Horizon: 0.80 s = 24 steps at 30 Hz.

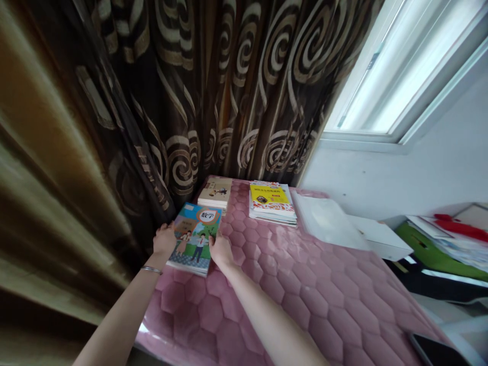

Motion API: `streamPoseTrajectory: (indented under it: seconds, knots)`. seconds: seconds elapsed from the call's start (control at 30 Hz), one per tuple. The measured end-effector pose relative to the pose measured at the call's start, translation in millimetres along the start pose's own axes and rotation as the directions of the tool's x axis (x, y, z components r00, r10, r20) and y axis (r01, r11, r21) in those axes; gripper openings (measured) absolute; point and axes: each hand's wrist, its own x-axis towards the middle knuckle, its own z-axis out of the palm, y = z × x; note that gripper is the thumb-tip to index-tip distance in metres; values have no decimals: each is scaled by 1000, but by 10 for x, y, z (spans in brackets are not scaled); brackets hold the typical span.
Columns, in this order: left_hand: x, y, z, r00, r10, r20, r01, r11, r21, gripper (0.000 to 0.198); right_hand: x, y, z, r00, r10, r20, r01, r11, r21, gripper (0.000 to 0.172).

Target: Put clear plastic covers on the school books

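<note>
A stack of books with a blue-green illustrated cover [194, 238] lies on the pink hexagon-patterned table cover [305, 284]. My left hand [164, 241] grips the stack's left edge, a bracelet on its wrist. At the right edge my right hand [221, 250] holds the same stack, thumb near the cover. Just behind it sits a pile of beige books [215, 192], partly hidden by the blue-green stack. Farther right is another pile with a yellow, white and red cover [271, 198]. The undersides of the fingers are hidden.
Patterned brown curtains [244, 91] hang behind and left of the table. Clear plastic [330, 218] and a white box [379, 236] lie at the back right. A dark phone [436, 351] is at the lower right, with papers and a green item [427, 249] beyond the table.
</note>
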Motion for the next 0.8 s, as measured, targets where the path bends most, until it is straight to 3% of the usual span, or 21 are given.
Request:
streamPoseTrajectory:
  seconds: [0.8]
  knots:
    - [-4, -22, 80, 996, 67, -56, -62, 995, 82, 50, -64, 43, 134, 997, 70, -40, -70, 997, -16, 44]
